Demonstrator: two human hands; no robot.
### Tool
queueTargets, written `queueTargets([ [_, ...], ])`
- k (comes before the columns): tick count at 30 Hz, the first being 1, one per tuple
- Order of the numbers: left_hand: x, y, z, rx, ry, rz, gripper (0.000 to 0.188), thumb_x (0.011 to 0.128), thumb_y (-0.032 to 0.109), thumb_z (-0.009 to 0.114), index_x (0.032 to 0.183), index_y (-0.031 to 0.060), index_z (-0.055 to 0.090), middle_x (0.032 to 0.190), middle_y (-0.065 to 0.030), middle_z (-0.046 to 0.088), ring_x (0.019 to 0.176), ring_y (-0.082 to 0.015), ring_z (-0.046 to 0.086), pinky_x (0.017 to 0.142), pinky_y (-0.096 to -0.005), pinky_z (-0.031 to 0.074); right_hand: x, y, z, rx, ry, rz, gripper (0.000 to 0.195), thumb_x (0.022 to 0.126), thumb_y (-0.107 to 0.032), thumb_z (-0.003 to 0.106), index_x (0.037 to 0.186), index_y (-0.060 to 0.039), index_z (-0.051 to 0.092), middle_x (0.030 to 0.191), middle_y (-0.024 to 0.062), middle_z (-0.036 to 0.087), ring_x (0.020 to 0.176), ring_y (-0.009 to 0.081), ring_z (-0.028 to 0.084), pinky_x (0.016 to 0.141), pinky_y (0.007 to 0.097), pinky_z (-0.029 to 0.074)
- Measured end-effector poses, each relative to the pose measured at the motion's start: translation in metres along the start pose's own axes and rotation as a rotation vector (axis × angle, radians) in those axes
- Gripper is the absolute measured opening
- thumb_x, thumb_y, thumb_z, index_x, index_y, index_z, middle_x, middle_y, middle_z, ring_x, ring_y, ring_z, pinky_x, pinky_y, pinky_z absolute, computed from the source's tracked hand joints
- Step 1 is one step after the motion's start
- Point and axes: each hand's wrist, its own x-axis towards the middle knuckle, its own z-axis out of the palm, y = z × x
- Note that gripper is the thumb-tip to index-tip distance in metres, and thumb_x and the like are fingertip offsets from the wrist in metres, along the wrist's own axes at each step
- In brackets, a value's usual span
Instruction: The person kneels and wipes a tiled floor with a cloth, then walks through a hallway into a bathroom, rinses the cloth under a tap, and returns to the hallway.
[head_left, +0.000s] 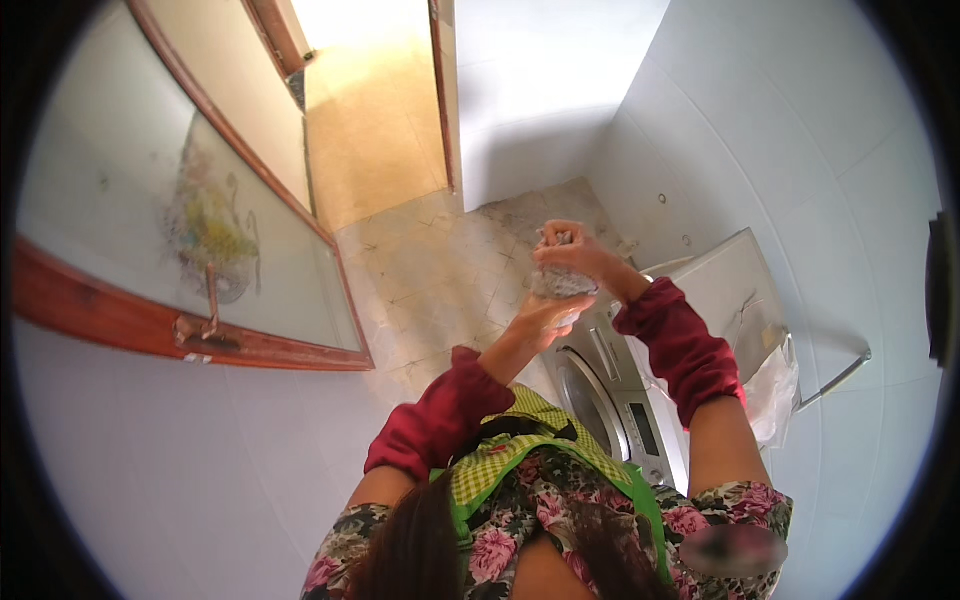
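In front of me a bunched grey cloth (564, 283), wet-looking and rumpled, is held between my two hands. My right hand (576, 251) grips its upper part, with a fold showing between the curled fingers. Below it, my left hand (546, 315) holds the lower end, its fingers partly hidden. Something white, perhaps suds, shows at the left palm (568, 319). Red sleeve covers (442, 412) are on both forearms, and a green checked apron (540, 412) is over my floral top.
A front-loading washing machine (607, 405) stands to the right, with a plastic bag (772, 394) on its top. A metal bar (836, 379) juts from the right wall. At left hangs a glazed wooden door (150, 322). A tiled floor (420, 277) leads to a doorway.
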Motion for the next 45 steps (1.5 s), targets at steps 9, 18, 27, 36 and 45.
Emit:
queueTargets([
  [9,0.181,0.039,-0.017,0.271,0.157,-0.136,0.021,0.066,0.010,0.075,0.077,0.0080,0.057,0.062,0.0025,0.051,0.048,-0.0061,0.044,0.037,-0.0224,0.026,0.098,0.018,-0.129,-0.786,0.464,-0.031,0.017,0.067,-0.014,0.063,0.075,-0.0038,0.052,0.065,0.0128,0.055,0.062,0.0222,0.055,0.059,0.0343,0.045],
  [18,0.300,0.103,-0.098,0.748,0.345,0.303,0.040,0.059,0.010,0.074,0.092,0.0005,0.055,0.062,-0.0034,0.055,0.048,-0.0167,0.054,0.040,-0.0284,0.042,0.220,0.009,-0.149,-0.764,0.724,-0.050,0.018,0.070,-0.017,0.063,0.081,-0.0057,0.054,0.072,0.0180,0.058,0.068,0.0336,0.058,0.063,0.0390,0.046],
  [27,0.225,0.239,-0.231,0.588,0.412,-0.090,0.045,0.058,0.019,0.077,0.098,0.0073,0.058,0.072,-0.0038,0.061,0.053,-0.0126,0.056,0.045,-0.0272,0.046,0.353,0.095,-0.069,0.319,0.374,0.221,0.036,0.081,-0.025,0.067,0.110,-0.0096,0.052,0.099,0.0049,0.058,0.082,0.0163,0.058,0.065,0.0290,0.047],
  [36,0.141,0.356,-0.395,0.216,0.564,0.047,0.041,0.069,0.013,0.073,0.106,0.0086,0.056,0.078,-0.0041,0.060,0.057,-0.0133,0.057,0.048,-0.0273,0.049,0.482,0.104,0.027,0.464,0.166,0.515,0.042,0.087,-0.035,0.057,0.118,-0.0091,0.047,0.113,0.0087,0.053,0.101,0.0247,0.055,0.083,0.0415,0.045],
  [45,0.103,0.511,-0.499,0.238,0.820,0.094,0.034,0.069,0.009,0.074,0.099,0.0072,0.057,0.079,-0.0047,0.063,0.061,-0.0167,0.062,0.054,-0.0302,0.054,0.656,0.043,0.065,0.155,0.104,0.537,0.032,0.089,-0.025,0.054,0.110,-0.0006,0.054,0.104,0.0114,0.059,0.090,0.0229,0.061,0.078,0.0339,0.050],
])
